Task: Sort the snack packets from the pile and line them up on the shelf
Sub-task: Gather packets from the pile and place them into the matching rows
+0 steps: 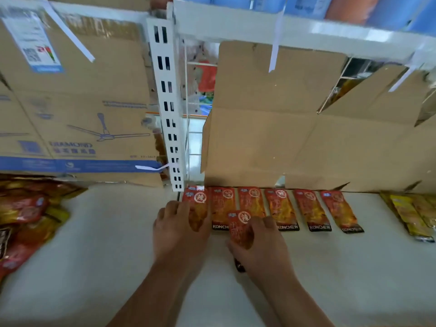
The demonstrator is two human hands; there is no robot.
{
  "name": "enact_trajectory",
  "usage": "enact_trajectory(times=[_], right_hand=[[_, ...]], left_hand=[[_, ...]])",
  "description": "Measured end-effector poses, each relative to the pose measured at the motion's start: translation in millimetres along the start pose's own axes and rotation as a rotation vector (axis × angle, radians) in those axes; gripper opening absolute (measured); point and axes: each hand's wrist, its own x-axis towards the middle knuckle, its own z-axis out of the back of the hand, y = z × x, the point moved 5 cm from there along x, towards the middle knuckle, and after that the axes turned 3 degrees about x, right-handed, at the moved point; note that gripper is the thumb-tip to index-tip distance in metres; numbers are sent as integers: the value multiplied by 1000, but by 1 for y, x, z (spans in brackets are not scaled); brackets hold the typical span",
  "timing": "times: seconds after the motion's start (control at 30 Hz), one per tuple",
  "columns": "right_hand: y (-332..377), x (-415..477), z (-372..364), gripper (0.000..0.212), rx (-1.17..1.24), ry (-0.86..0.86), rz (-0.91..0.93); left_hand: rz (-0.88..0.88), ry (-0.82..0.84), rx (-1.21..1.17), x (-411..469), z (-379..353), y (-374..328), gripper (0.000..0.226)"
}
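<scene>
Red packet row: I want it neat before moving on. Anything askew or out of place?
Yes. The rightmost red packet tilts, bottom drifting right, more than the others. The right hand holds a spare packet overlapping the row.

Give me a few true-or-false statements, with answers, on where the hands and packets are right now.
1. The right hand holds a red packet. True.
2. The left hand is lifted clear of the red row. False: its fingers rest on the row's leftmost packet.
3. The yellow packets lie to the right of the red row. True.
4. The unsorted pile sits at the right end of the shelf. False: it is at the left end.
</scene>
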Motion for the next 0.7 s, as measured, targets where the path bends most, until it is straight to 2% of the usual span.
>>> enact_trajectory(times=[0.27,0.7], right_hand=[[-2,4,-3,57,41,57,66],[-6,5,-3,55,43,87,64]], left_hand=[[4,-65,145,-5,-10,-8,45],[-31,-48,200,-2,-18,-3,42]])
